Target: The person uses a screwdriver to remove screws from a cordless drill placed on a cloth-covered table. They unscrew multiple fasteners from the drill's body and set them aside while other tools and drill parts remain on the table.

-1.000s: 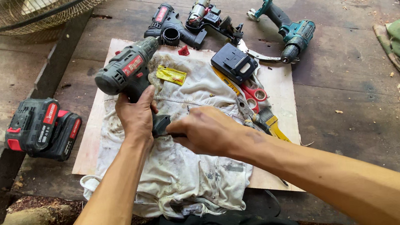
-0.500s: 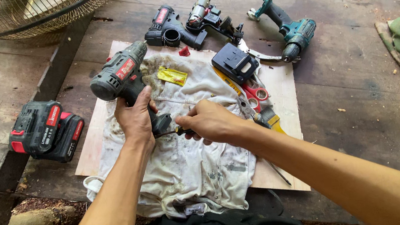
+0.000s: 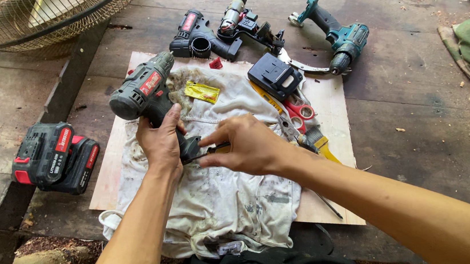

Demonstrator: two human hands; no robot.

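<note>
1. Head view: my left hand (image 3: 160, 140) grips the dark drill (image 3: 145, 94) by its handle, above the stained cloth (image 3: 224, 196) on the worktop (image 3: 416, 103).
2. My right hand (image 3: 245, 145) fingers pinch a thin black tool (image 3: 214, 149) at the handle's base.
3. I judge the base is being worked on; next calls for steady holding.

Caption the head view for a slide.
Left hand grips a grey cordless drill over a stained white cloth while the right hand pinches a small tool at its base.

An outdoor workshop; cordless drills (image 3: 336, 35) and battery packs (image 3: 54, 158) on rough planks (image 3: 417, 120).
</note>
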